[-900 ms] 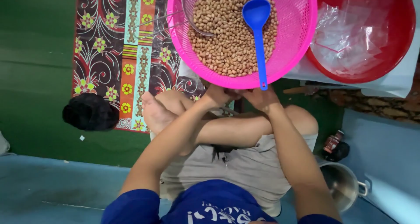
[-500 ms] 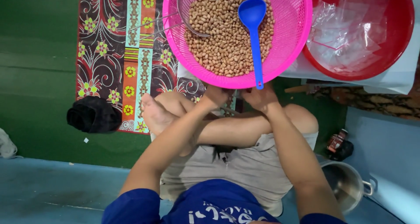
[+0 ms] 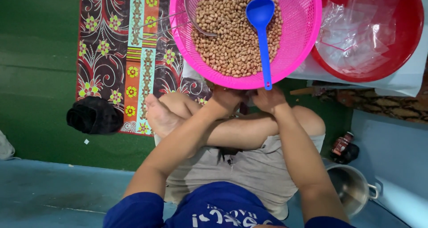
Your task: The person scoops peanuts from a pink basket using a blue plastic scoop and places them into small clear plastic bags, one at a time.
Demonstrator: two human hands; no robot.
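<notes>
A pink plastic basket (image 3: 303, 41) holds a heap of brown peanuts (image 3: 232, 36). A blue ladle (image 3: 263, 27) lies on them, its handle reaching over the near rim. A metal wire strainer (image 3: 196, 21) leans in at the basket's left. My left hand (image 3: 225, 99) and my right hand (image 3: 271, 99) meet just below the near rim, above my crossed legs. Their fingers curl inward and touch. The rim and the fingers hide whatever sits between them.
A red basin (image 3: 401, 45) with clear plastic bags (image 3: 356, 36) stands right of the basket. A patterned mat (image 3: 120, 59) covers green flooring, with a black cloth bundle (image 3: 93, 116) at its edge. A steel pot (image 3: 352, 188) and a small dark container (image 3: 342, 144) sit at my right.
The view has shifted a little, so the basket sits slightly lower and more to the left in frame. Both hands stay together under its near rim.
</notes>
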